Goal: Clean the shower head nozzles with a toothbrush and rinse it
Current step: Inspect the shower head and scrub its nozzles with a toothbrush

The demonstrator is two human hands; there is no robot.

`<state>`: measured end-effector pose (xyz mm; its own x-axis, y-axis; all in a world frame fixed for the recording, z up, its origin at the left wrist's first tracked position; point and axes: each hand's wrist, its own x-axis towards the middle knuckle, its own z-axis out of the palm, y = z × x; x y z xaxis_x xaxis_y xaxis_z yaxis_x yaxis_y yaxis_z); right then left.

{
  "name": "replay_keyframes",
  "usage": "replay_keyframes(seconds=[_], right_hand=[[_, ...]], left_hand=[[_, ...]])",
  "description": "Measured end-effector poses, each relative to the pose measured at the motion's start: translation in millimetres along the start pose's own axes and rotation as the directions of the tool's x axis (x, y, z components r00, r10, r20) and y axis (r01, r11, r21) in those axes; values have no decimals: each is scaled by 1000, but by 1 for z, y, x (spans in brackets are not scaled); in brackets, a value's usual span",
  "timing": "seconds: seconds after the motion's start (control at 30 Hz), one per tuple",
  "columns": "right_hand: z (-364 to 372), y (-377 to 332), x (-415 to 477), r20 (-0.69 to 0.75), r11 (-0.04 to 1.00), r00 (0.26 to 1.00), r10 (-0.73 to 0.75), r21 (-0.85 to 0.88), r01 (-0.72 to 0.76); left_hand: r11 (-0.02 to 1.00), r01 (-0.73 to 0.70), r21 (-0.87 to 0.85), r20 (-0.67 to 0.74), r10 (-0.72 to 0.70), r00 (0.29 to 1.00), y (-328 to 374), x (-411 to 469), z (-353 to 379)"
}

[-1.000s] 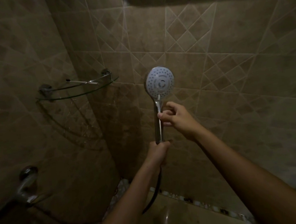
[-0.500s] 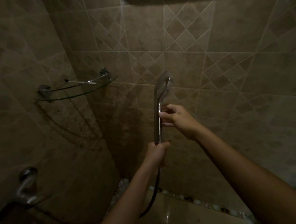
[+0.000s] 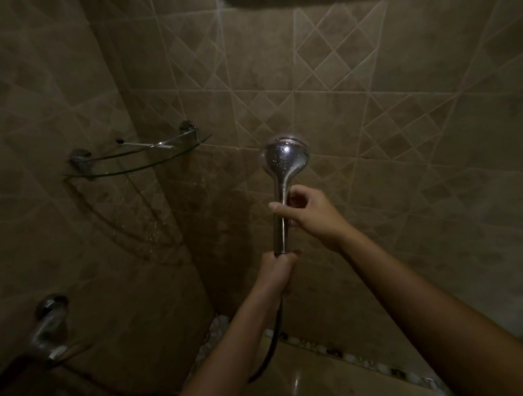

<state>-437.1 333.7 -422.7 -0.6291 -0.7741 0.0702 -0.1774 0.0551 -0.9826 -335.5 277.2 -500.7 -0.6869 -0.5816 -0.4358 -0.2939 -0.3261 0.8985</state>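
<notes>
The shower head (image 3: 284, 160) is held upright in front of the tiled wall (image 3: 403, 88), near the corner, with its chrome back turned to the camera; the nozzle face is hidden from this view. The left hand (image 3: 278, 272) is closed around the bottom end of the handle, where the dark hose (image 3: 272, 343) leaves it and hangs down. The right hand (image 3: 307, 209) is closed on the upper part of the handle, just under the neck, with the thumb laid across the front.

No toothbrush is seen in either hand. A thin stick-like thing (image 3: 144, 143) lies on the glass shelf (image 3: 135, 165) in the corner, but it cannot be told what it is. No water is seen coming out.

The step in hand is judged to be turning and checking the head, not scrubbing. For the next move, one hand must be freed to take the brush, and the nozzle face must be turned back toward the person.
</notes>
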Motion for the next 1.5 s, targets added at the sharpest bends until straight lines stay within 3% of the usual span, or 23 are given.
replay_keyframes(seconds=[0.13,0.33,0.53,0.77,0.9,1.0,1.13,1.37,1.5], right_hand=[[2,2,5,-85,999,996,-20,-45,16],[-6,-2,4,30,999,999,40,18,-41],[-1,-2,5,-80,999,997,-22,-28,20],[-7,-8,7,83,982,993,84,162,-97],[1,-9,8,-32,1000,999,-18,-19,17],[-1,-11,11,-38,996,999,22,89,-19],[-2,-13,14,71,942,991,116,310,-133],[-1,-13,11,-91,1000,996,2,10,-1],[-5,-12,15,-44,990,996,83,117,-78]], left_hand=[[1000,18,-11,5,-17,1000,4,1,0],[1000,-4,5,8,4,1000,1,6,1],[999,-14,39,-20,15,1000,6,9,0],[1000,-28,14,8,28,1000,3,12,1],[999,-32,14,38,31,999,9,12,0],[1000,-28,-2,28,29,999,11,12,-1],[999,-27,23,4,27,1000,12,12,-2],[999,-13,31,48,11,999,17,11,-3],[999,-21,42,37,19,999,15,8,-3]])
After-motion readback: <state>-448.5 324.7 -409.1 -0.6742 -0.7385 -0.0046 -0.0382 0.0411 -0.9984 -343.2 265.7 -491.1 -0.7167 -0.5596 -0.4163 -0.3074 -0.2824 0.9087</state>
